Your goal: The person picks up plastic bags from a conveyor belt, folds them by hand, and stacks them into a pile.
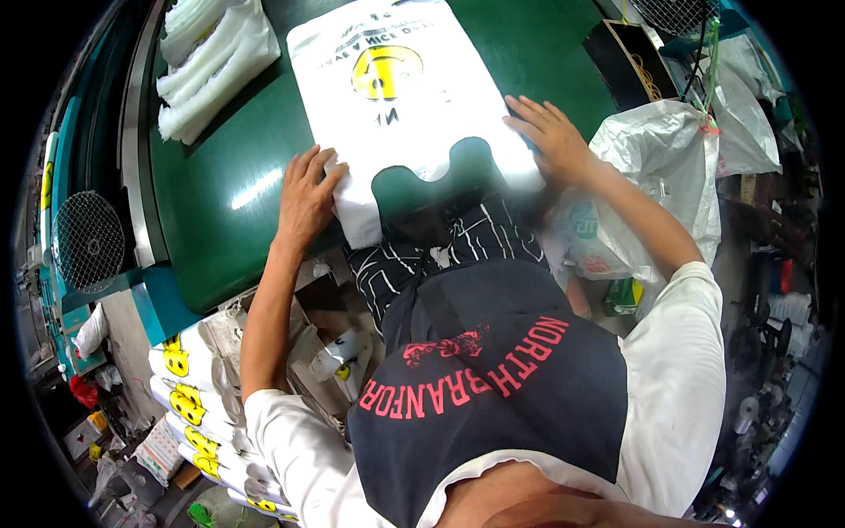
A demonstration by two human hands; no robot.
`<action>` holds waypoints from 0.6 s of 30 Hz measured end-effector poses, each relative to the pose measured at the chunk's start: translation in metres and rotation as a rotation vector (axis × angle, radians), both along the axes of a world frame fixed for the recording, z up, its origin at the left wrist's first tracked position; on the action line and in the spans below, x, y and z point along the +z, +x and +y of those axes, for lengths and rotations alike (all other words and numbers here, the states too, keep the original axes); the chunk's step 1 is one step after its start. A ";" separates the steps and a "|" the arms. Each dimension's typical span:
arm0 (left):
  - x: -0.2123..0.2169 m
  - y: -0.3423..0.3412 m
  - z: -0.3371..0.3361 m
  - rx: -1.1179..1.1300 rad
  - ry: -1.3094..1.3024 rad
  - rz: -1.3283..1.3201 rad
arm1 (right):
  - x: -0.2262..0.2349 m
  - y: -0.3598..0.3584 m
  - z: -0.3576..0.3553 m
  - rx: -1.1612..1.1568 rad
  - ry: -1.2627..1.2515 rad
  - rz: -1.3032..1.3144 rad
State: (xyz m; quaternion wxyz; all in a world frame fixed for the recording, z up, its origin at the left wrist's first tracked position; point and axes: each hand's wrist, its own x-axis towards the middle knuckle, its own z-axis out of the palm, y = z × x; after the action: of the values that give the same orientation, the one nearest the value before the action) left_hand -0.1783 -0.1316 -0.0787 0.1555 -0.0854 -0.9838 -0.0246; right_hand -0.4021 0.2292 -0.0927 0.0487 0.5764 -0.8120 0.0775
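A stack of white plastic T-shirt bags point(414, 114) printed with a yellow smiley lies flat on the green tabletop point(238, 189). Its two handle straps point toward me, with a scalloped cut-out between them. At the stack's left edge, by the left strap, my left hand point(306, 195) rests with fingers extended and the tips touching the plastic. My right hand point(554, 141) lies along the right edge, fingers spread and bent slightly over it. Neither hand grips anything that I can see; the left palm's underside is hidden.
Folded bundles of white plastic bags point(216, 66) lie at the table's far left. A large translucent sack point(660, 167) hangs at the right beside a black box point(634, 57) with yellow bands. Smiley-printed bag bundles point(189, 405) are piled at lower left, below a fan point(88, 242).
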 end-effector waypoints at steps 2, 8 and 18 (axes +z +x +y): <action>0.018 -0.010 0.012 -0.033 0.141 -0.113 | 0.004 -0.006 -0.007 0.104 -0.067 -0.007; 0.049 -0.071 0.038 0.261 1.069 -0.630 | 0.046 -0.026 -0.039 0.244 0.086 -0.604; 0.003 -0.076 0.082 -0.028 0.089 -0.281 | 0.000 -0.014 -0.132 -0.102 -0.006 -0.363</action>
State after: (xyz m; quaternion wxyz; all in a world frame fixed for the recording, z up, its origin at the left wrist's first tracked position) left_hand -0.2543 -0.0496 -0.0752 0.0196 -0.0878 -0.9926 -0.0819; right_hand -0.4163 0.0968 -0.0926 -0.0931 0.5109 -0.8355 0.1799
